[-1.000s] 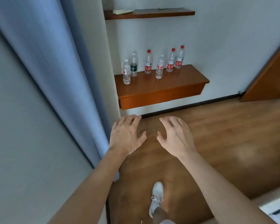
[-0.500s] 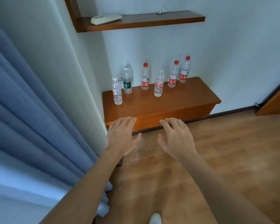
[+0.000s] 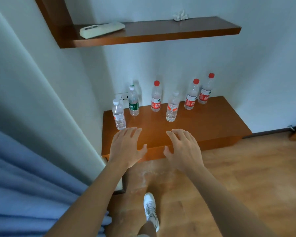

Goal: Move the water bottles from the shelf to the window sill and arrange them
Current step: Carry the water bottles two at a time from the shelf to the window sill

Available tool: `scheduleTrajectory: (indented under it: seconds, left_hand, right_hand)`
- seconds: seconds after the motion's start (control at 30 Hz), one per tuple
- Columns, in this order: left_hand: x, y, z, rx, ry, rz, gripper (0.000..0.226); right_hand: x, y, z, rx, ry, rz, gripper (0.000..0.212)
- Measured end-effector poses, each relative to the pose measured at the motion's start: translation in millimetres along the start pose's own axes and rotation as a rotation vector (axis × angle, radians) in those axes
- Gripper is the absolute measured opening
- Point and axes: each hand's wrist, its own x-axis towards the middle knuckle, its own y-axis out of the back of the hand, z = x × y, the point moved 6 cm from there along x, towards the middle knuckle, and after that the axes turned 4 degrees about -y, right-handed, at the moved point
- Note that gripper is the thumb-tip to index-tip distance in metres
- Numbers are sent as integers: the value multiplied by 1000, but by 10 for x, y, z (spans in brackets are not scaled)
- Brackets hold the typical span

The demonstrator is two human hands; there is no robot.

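- Six water bottles stand upright on lower shelf, in a loose row along the wall; none is held.
- Label text is too small/blurry to read. Three have red caps and red labels, one a green label, and the white-cap bottle stands front-left.
- Wall socket is partly hidden behind the green-label bottle.
- Left hand: palm down, fingers straight and spread, empty. Its motion-blurred tips are just short of the white-cap bottle.
- Right hand: palm down, fingers splayed and slightly bent, empty, over the shelf's front edge.
- Upper shelf holds a remote and a small white item I can't identify.
- Curtain is cut off at left.
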Motion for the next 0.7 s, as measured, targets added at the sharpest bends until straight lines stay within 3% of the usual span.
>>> scheduleTrajectory:
  seconds: [0.37,0.53,0.7]
  left_hand:
    - [1245,-602,-604,-67,57,-17,64]
    - [1269,-941,-831,-86,132,-99,64]
    - [1032,-1186,-1126,-99,323,-146,61]
  right_hand:
    - [1699,-592,-1,7,103,-65,55]
    - [2224,-914,-82,35,139,-125,56]
    - [2521,-1287,-203,51,199,-220,56]
